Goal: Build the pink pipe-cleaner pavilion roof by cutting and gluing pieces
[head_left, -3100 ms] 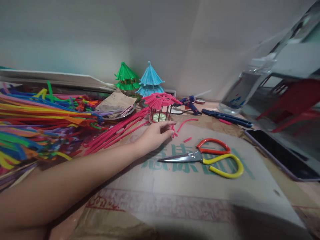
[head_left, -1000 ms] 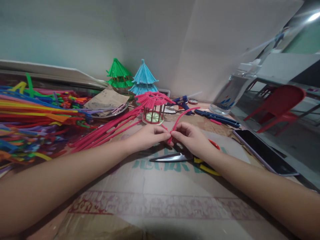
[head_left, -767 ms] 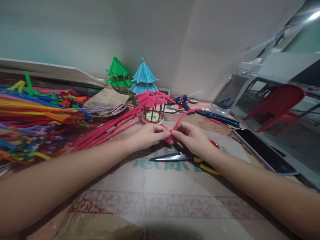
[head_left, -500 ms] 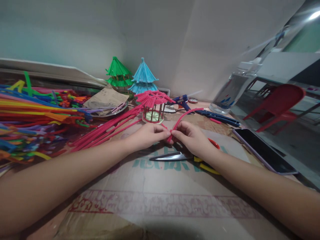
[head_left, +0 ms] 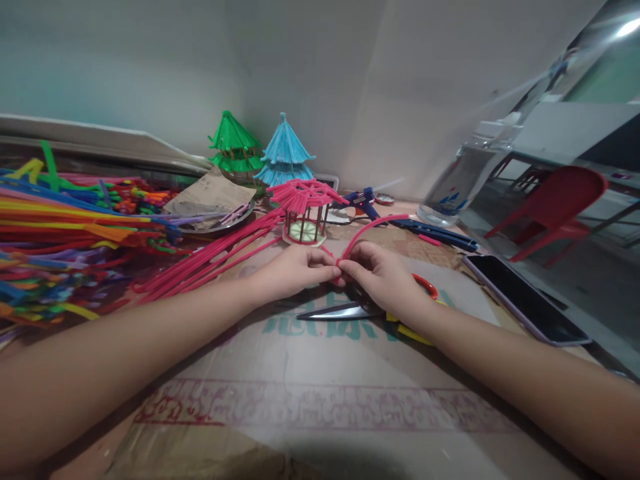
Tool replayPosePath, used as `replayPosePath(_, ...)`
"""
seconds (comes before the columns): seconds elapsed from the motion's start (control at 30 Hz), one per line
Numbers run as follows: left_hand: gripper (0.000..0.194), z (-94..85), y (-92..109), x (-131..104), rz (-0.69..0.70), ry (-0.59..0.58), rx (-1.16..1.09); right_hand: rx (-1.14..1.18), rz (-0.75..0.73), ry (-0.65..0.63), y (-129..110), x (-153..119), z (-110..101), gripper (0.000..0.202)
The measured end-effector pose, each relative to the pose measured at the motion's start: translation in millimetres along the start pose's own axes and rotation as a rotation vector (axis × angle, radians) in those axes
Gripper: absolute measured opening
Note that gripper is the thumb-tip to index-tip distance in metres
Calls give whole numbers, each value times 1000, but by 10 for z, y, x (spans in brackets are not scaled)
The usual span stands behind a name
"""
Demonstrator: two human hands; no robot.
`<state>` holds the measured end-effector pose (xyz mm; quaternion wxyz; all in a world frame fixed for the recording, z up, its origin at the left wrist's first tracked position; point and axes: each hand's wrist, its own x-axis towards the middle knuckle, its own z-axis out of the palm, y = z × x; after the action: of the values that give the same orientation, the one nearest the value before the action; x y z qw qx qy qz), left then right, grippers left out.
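Because the pink stem (head_left: 366, 227) looks thin and bendy, the left hand (head_left: 295, 271) and right hand (head_left: 389, 279) pinch it close together, near the scissors (head_left: 335, 312).

The single head camera is looking forward and down from above the near edge of the cardboard sheet (head_left: 320, 373), facing the grey wall (head_left: 320, 67) close behind.

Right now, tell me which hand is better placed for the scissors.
Probably the right hand: the scissors' handles lie partly beneath it, while the left hand is nearer the blades. Both pinch the pink stem.
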<state>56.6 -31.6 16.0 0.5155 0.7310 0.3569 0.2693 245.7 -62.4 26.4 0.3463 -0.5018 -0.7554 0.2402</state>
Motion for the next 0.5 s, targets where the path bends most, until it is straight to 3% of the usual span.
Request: replayPosePath(0.5,29,-29,-51,30,31,-7,58,-76,-24,23,-34,-13,-11,16)
